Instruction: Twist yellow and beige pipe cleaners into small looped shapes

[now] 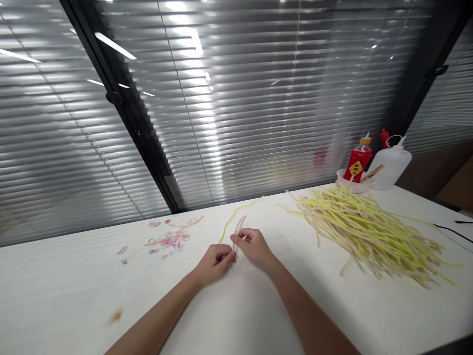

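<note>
Near the middle of the white table, both my hands pinch one beige pipe cleaner (241,223), a fuzzy strand that looks doubled over. My left hand (214,264) grips its lower end with thumb and fingers. Just above and to the right, my right hand (253,245) is closed on its middle, and the bent top sticks up past the fingers. Right behind my hands lies a single yellow pipe cleaner (232,215), slightly wavy. To the right spreads a big loose heap of yellow and beige pipe cleaners (373,231).
Small coloured rubber bands (172,242) are scattered at the left with a few beige strands among them. At the back right stand a red-labelled bottle (358,160) in a clear bowl (349,186) and a white squeeze bottle (389,165). Window blinds (251,98) rise behind the table.
</note>
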{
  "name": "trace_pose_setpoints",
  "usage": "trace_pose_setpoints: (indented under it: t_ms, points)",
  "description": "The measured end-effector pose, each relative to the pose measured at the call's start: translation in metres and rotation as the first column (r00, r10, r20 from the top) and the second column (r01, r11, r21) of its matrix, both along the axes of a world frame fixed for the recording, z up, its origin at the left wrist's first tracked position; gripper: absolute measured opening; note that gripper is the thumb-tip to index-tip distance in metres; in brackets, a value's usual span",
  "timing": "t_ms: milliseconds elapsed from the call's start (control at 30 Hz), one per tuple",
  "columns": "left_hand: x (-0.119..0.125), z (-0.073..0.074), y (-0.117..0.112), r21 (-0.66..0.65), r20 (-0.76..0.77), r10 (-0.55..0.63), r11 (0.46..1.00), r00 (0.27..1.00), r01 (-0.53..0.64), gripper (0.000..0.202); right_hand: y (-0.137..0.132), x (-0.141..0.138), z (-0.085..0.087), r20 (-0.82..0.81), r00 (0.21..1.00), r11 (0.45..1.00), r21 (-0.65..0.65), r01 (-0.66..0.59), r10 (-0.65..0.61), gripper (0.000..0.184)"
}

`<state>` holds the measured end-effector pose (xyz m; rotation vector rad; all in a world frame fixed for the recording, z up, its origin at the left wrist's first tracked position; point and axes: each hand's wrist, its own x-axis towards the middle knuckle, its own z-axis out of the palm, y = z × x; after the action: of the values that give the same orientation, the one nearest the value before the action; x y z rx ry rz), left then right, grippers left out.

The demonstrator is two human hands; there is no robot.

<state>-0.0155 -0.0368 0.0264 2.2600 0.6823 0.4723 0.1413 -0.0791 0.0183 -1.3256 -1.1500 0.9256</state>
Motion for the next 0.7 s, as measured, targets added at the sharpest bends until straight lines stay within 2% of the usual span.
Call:
trace_pose_setpoints:
  t_ms: [300, 533, 700]
  points:
    - [-0.0009, 0.0025, 0.0007, -0.006, -0.003, -0.081, 0.997, 0.997, 0.081, 0.044, -0.0007, 0.0023, 0.0045, -0.131, 0.989, 0.998, -0.012, -0.065, 0.063, 0.030]
    - [-0.0012, 0.0001, 0.0014, -0.023, 0.006, -0.097, 0.995, 0.995, 0.097, 0.042, -0.0004, 0.0012, 0.0001, -0.119, 0.988, 0.994, -0.027, -0.104, 0.100, 0.025]
    - [-0.0023, -0.0007, 0.0024, 0.000, 0.005, -0.087, 0.996, 0.996, 0.087, 0.041, 0.0025, 0.0022, -0.0040, -0.133, 0.989, 0.996, -0.043, -0.076, 0.070, 0.031]
